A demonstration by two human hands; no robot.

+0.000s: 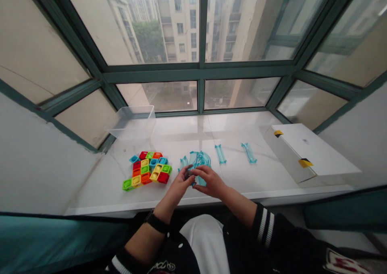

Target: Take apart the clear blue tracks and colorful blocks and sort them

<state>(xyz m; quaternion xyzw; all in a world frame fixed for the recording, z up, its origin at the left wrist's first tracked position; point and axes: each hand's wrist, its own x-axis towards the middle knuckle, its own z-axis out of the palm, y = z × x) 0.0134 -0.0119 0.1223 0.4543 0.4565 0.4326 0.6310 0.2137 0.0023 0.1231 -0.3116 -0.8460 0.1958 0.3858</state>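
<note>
So the big bay window (199, 70) is taking up most of the view, green frames all around, and the white stone sill (242, 181) is running underneath it like a long table. Over on the right a flat white box (314, 153) with two yellow tabs is sitting at an angle, and at the back left a clear plastic tub (133, 123) is resting against the glass. In front of the tub, a cluster of colourful cube blocks (147, 170) in red, orange, yellow, green and blue is lying clipped together flat on the sill. Just right of those, a little heap of curved blue track pieces (200, 158) is sitting right behind the hands, and two straight blue track pieces (220, 153) (248, 152) are lying apart, further right, between the heap and the box. Both hands are meeting near the front edge of the sill. The left hand (178, 184), with a black watch (156, 222) on the wrist, is pinching a small dark bit (188, 173) at its fingertips. It's too tiny for me to say what it is. The right hand (208, 180) is curling its fingers around a blue clear piece (200, 180), fingertips touching the left hand's, with the piece just above the sill.
</note>
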